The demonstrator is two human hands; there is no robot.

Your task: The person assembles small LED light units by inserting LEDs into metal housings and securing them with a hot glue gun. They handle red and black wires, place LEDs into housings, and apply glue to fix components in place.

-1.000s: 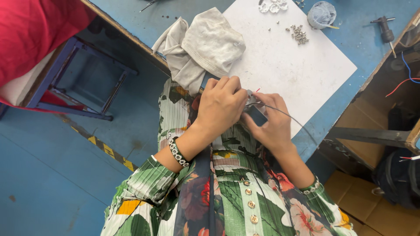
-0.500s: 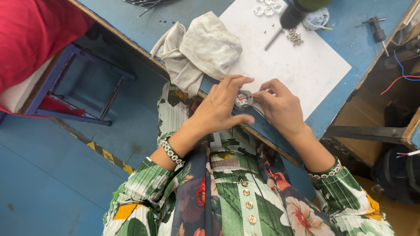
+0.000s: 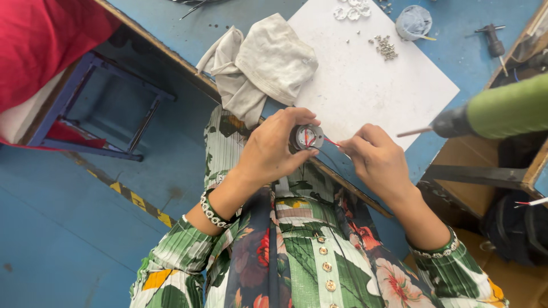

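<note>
Pinching a small round grey metal motor part (image 3: pixel 308 137) at frame centre, left hand (image 3: pixel 271 151) curls round it; right hand (image 3: pixel 379 162) nips its red wire (image 3: pixel 333 143). Crumpled grey cloth (image 3: pixel 265 65) & white sheet (image 3: pixel 371 80) above; green power screwdriver (image 3: pixel 491 114) at right.

Blue table (image 3: pixel 228 23), white sheet (image 3: pixel 371 85), grey cloth (image 3: pixel 268 63), green floral sleeves (image 3: pixel 182 256), red and black wires (image 3: pixel 328 145)
</note>
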